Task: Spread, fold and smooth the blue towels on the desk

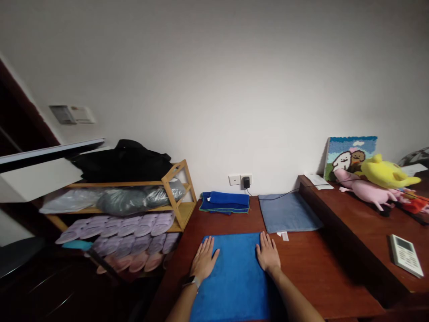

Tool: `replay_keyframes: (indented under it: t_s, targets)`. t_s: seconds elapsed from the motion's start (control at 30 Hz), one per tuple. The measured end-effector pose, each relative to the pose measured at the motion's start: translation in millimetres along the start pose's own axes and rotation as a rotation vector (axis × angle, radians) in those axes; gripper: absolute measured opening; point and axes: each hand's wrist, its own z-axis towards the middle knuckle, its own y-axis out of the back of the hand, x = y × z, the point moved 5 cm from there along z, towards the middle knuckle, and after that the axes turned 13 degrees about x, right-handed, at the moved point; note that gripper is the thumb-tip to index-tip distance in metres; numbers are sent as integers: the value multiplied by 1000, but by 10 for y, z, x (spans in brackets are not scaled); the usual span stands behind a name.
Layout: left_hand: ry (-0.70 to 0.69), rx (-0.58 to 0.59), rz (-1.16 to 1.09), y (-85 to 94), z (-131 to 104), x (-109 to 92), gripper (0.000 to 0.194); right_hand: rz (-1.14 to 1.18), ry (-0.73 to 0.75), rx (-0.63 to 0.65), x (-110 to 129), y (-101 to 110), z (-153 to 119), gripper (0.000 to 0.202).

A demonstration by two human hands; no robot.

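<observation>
A bright blue cloth (236,277) lies spread flat on the reddish-brown wooden table (315,264). My left hand (203,259) rests palm down on its left edge, fingers stretched out, with a watch on the wrist. On the cloth's upper right edge lies my right hand (267,252), also flat with its fingers apart. Neither hand grasps anything. Beyond them, a folded dark blue cloth (228,202) sits against the wall, and a grey-blue cloth (288,212) with a white tag lies to its right.
At the left, a wooden rack (184,210) holds slippers (140,226), plastic-wrapped items and a black bag (127,161). A raised surface on the right bears plush toys (385,172), a picture (351,156) and a white remote-like device (405,255). A black cable runs from the wall plug (246,182).
</observation>
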Motion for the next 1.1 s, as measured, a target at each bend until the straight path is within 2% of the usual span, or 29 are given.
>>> replay_keyframes:
  t_s: [0.23,0.37,0.43,0.5,0.6,0.73,0.8,0.83,0.87,0.93,1.0,1.1]
  targets:
    - [-14,19,-26,76,-13,-101,75,-29,-2,4,-7,9,-11,71]
    - [-29,13,-5,284,17,-102,71,-18,-2,10,4,34,-36,71]
    - [-34,-22,6,411,35,-189,70,-11,-1,10,10,35,-40,71]
    - [-60,-66,6,498,51,-409,71,-8,0,9,15,30,-36,71]
    - [-160,-103,-12,463,71,-1000,68,3,3,2,15,22,-22,71]
    - [-295,-74,-42,155,69,-1862,67,-5,16,12,-3,-1,-1,70]
    - [-310,-51,-57,-1,61,-2082,70,-17,28,14,-11,-15,9,69]
    - [-309,-37,-66,-60,60,-2110,71,-20,31,10,-13,-20,13,69]
    - [-303,-21,-74,-102,62,-2079,72,-18,30,5,-16,-22,17,69]
    - [-270,15,-85,-131,74,-1848,74,-3,21,-2,-18,-20,20,70]
    - [-192,43,-88,-96,83,-1423,74,12,15,-5,-11,-8,14,70]
    - [-24,56,-74,-3,52,-637,76,14,12,1,0,12,-6,71]
